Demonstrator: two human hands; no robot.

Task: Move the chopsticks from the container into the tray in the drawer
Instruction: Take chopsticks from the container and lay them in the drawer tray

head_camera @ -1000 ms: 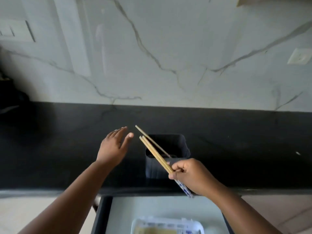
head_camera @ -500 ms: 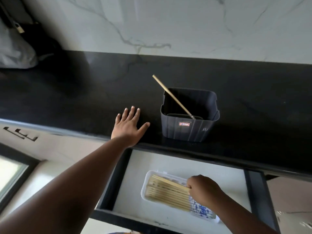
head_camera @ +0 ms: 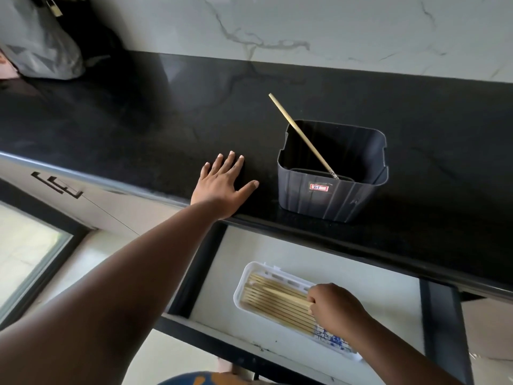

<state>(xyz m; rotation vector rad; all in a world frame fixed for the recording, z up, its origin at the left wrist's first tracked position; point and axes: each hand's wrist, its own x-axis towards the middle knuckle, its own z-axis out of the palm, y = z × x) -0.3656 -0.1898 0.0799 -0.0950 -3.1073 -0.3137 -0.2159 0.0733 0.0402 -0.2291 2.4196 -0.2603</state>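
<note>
Resting in the white plastic tray [head_camera: 238,290] inside the open drawer [head_camera: 394,307], the bamboo chopsticks [head_camera: 273,301] lie under the curled right hand [head_camera: 331,307] gripping their ends, while the flat, relaxed left hand [head_camera: 222,187] rests on the black countertop [head_camera: 138,112] above the tray, beside the dark container [head_camera: 330,195] holding one leaning chopstick [head_camera: 301,134].

Container [head_camera: 330,190] on counter [head_camera: 138,120]; tray [head_camera: 240,287] in drawer [head_camera: 388,307] below.

The black countertop [head_camera: 138,112] carries the container [head_camera: 330,195]; the open drawer [head_camera: 374,301] holds the tray [head_camera: 238,290].
</note>
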